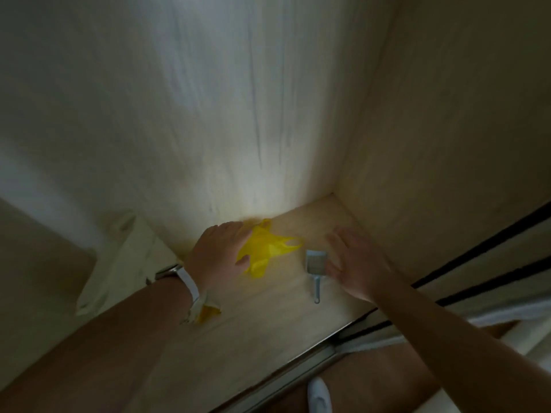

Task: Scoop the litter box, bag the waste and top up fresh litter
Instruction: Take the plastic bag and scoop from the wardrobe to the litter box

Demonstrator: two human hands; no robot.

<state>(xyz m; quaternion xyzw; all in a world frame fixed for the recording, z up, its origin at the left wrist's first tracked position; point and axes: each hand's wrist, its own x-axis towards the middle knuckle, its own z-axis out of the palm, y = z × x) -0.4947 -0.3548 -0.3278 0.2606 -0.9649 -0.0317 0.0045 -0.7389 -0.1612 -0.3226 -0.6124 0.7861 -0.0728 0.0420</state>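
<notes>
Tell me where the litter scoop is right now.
In the head view the scoop lies on the cupboard floor, right of centre, between the yellow bag and the right hand, its handle toward the person.

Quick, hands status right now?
Left hand: open, fingers reaching over the yellow plastic bag, not gripping it.
Right hand: open, beside the litter scoop, holding nothing.
</notes>
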